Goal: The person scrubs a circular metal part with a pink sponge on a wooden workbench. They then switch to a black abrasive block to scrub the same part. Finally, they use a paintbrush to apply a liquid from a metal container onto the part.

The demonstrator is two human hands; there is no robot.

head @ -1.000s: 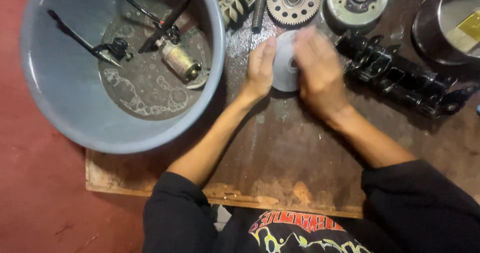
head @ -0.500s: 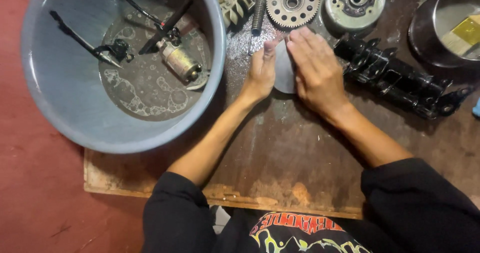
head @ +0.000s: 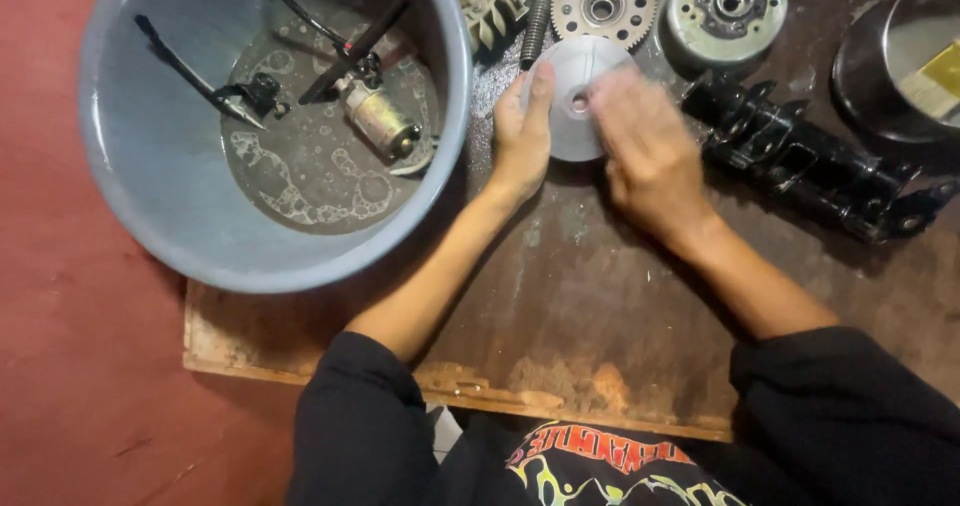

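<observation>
Hands on pulley face

Pale grey round metal disc with centre hole (head: 577, 91) flat on stained brown wooden board (head: 600, 316), just below toothed gear (head: 603, 6). Left hand (head: 522, 136) open, steadying rim; right hand (head: 645, 146) blurred, flat across face. Best braced firmly, rubbed evenly.

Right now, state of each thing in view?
Disc: flat on the board, left hand on its edge.
Right hand: blurred, over disc's right side.
Basin: soapy water, parts soaking.
Motor: lying in the water.
Gear: flat, untouched.
Hub: flat, untouched.
Black casting: lying on its side.
</observation>
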